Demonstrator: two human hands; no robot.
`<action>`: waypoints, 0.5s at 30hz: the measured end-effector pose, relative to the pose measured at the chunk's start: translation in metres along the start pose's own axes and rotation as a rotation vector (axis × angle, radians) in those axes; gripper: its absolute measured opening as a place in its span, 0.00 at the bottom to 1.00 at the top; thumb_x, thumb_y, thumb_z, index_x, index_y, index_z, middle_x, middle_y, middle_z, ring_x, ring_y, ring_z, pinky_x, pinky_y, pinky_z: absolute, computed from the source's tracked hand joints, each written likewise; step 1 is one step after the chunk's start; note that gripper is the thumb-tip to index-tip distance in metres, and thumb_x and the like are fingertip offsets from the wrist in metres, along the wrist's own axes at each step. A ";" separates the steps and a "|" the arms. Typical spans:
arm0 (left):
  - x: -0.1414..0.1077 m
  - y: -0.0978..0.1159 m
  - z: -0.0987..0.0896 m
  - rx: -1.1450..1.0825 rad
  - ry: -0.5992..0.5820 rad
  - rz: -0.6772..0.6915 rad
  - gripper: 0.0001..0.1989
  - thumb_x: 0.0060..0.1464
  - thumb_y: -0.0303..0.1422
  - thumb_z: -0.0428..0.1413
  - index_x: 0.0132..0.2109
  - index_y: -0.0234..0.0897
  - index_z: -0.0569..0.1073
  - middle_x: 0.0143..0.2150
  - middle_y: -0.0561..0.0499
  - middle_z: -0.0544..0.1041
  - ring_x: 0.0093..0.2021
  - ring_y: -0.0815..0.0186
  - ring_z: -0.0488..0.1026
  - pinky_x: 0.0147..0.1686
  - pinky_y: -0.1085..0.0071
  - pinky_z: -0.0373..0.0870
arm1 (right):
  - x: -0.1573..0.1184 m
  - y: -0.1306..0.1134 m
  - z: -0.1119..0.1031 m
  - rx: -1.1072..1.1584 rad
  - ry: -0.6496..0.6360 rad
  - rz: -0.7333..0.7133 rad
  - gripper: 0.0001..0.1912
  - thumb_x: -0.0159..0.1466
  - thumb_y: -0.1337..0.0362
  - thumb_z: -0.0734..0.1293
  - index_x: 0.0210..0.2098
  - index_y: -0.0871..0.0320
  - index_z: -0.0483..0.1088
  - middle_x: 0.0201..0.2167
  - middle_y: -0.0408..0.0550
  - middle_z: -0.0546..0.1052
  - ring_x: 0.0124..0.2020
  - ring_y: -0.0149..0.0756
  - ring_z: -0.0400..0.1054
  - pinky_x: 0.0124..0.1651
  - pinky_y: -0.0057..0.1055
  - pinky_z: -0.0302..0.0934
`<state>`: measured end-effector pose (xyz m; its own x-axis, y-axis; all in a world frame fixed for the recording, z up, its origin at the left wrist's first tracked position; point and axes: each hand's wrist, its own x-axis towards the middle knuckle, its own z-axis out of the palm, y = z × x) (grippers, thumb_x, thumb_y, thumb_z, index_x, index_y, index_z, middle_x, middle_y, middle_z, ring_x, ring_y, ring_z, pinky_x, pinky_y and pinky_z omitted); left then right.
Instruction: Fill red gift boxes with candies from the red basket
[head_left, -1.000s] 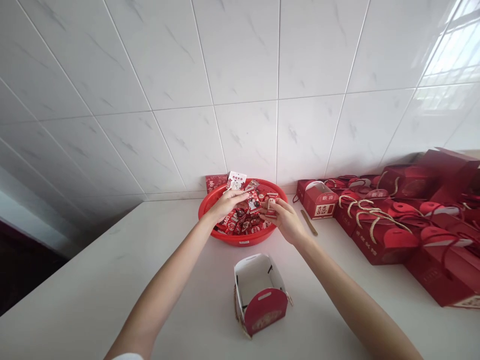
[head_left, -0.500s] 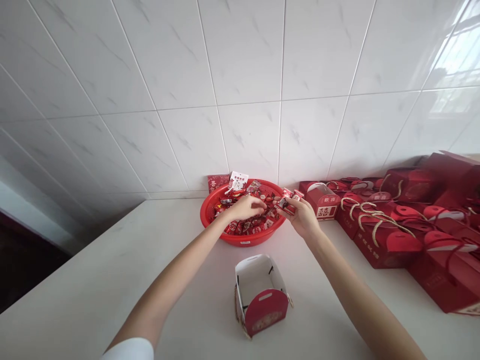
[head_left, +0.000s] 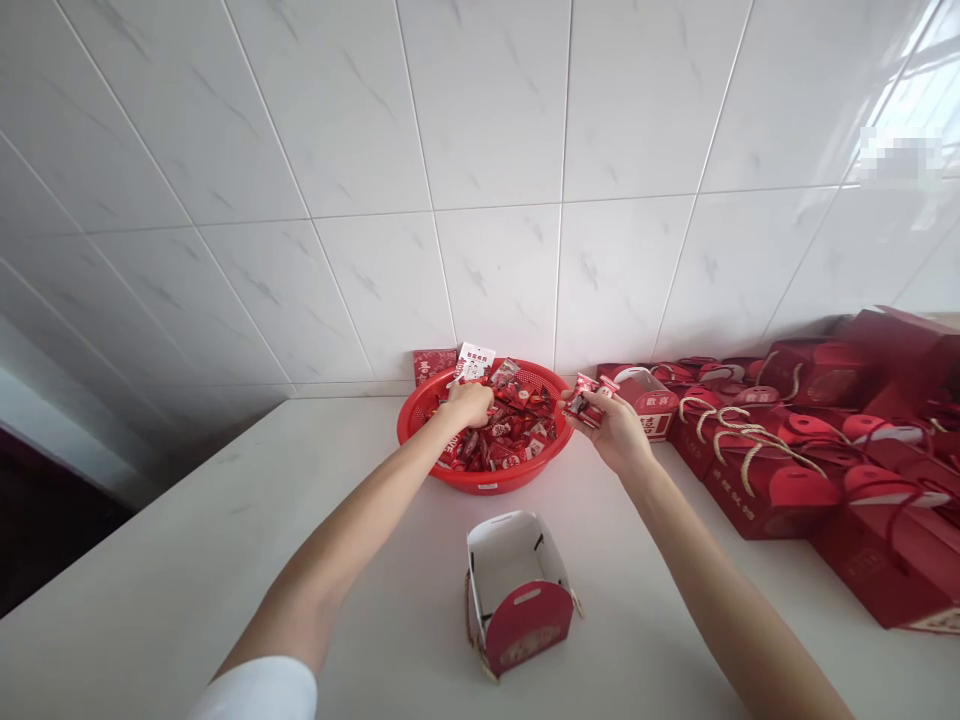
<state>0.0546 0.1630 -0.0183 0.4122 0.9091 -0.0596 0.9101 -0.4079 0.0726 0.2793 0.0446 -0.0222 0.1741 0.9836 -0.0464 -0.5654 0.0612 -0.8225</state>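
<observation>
A red plastic basket [head_left: 487, 484] holds a heap of red-wrapped candies [head_left: 510, 430] against the tiled wall. Over the left part of the heap is my left hand [head_left: 471, 403], fingers bent down and together among the wrappers; what they grip is hidden. My right hand [head_left: 611, 425], just right of the basket's rim, holds several red and white wrapped candies [head_left: 589, 398] in its fingers. Nearer me on the white table stands an open box [head_left: 525, 620] with a red outside, white inside and rope handles. Nothing lies inside it.
Many closed red gift boxes [head_left: 780, 490] with rope handles crowd the table's right side. A smaller red box [head_left: 655, 405] stands behind my right hand. A white card [head_left: 475, 362] and a red packet [head_left: 433, 365] are at the basket's back left. The table edge runs along the left.
My left hand has moved left over the candies, and its fingers are now lower in the heap. My right hand has shifted slightly right, still holding its candies.
</observation>
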 end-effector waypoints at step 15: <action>-0.003 0.022 0.005 -0.179 -0.004 0.228 0.18 0.47 0.23 0.56 0.42 0.45 0.83 0.43 0.50 0.84 0.45 0.58 0.78 0.46 0.70 0.70 | 0.002 0.012 0.000 -0.014 -0.132 -0.043 0.07 0.54 0.66 0.75 0.31 0.57 0.74 0.34 0.51 0.82 0.43 0.44 0.78 0.50 0.41 0.76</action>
<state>0.0737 0.1506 -0.0211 0.6061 0.7950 -0.0258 0.7721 -0.5802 0.2594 0.2729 0.0478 -0.0322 0.0901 0.9939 0.0631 -0.5480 0.1024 -0.8302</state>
